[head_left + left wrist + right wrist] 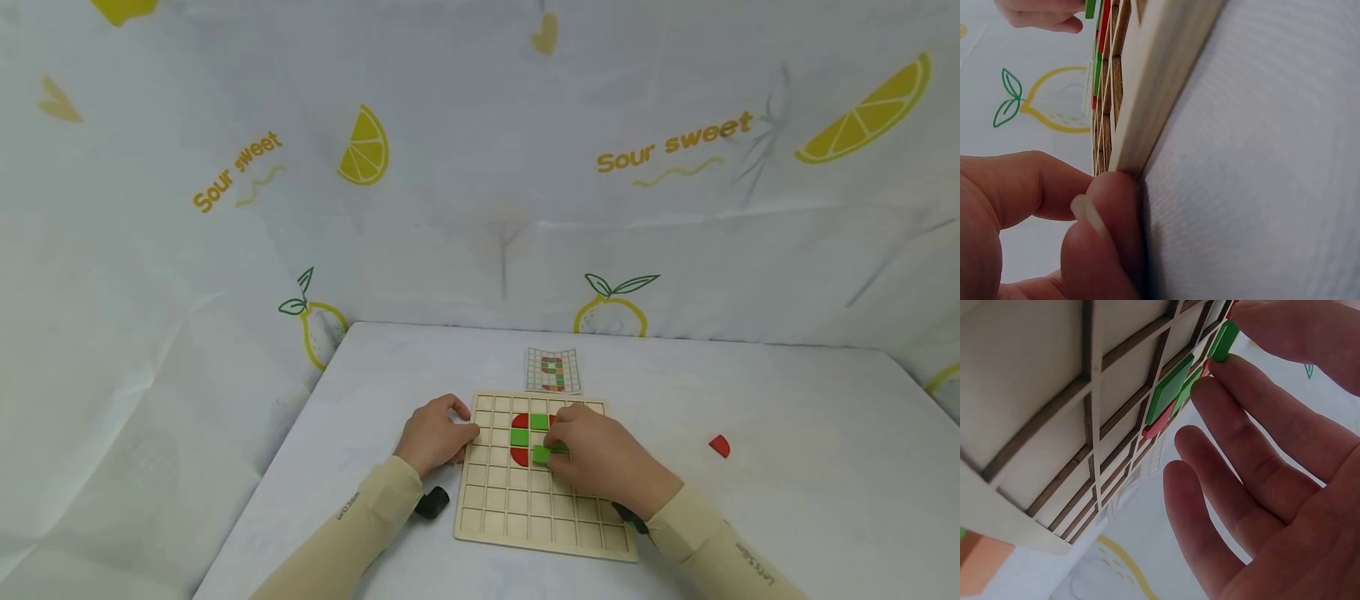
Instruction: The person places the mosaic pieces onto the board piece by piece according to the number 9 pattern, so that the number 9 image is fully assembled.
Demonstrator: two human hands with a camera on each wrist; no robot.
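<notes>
A square wooden grid board (495, 500) lies flat on the table. Red rounded pieces (520, 457) and green square tiles (519, 437) sit in its cells around the upper middle. At the board's left edge, my left hand (435, 435) pinches the rim between thumb and finger, seen close in the left wrist view. My right hand (600, 454) is over the pattern and pinches a green square tile (1225, 340) between thumb and index finger. Its other fingers (1204, 525) extend loosely, and the hand hides part of the pattern in the head view.
Behind the board lies a small card (552, 371) printed with a coloured grid pattern. One loose red piece (720, 446) is on the table to the right. An orange piece (985, 562) shows beside the board in the right wrist view. A lemon-print cloth (480, 167) hangs behind.
</notes>
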